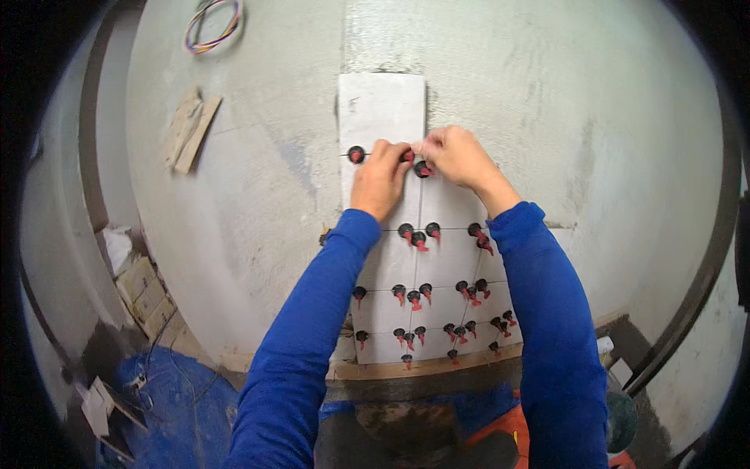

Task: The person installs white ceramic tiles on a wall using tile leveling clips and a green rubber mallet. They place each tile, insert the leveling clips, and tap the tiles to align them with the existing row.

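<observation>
White wall tiles (383, 105) stand in a column that widens lower down, with black-and-red tile levelling clips along their joints. My left hand (379, 178) rests against the tiles, its fingers closed around a levelling clip (407, 155) at the top tile's lower edge. Beside it my right hand (462, 160) is pinched, slightly blurred, close to that clip; what is between its fingertips is hidden. Just below the right fingers sits another clip (423, 169). A further clip (356, 155) is in the same joint, left of my left hand.
Grey plastered wall (258, 148) surrounds the tiles. Coiled coloured wires (212, 27) hang at upper left, above a piece of board (191, 129). A wooden strip (422, 366) runs under the bottom tiles. Stacked boxes (144, 293) and blue sheeting (176, 399) lie at lower left.
</observation>
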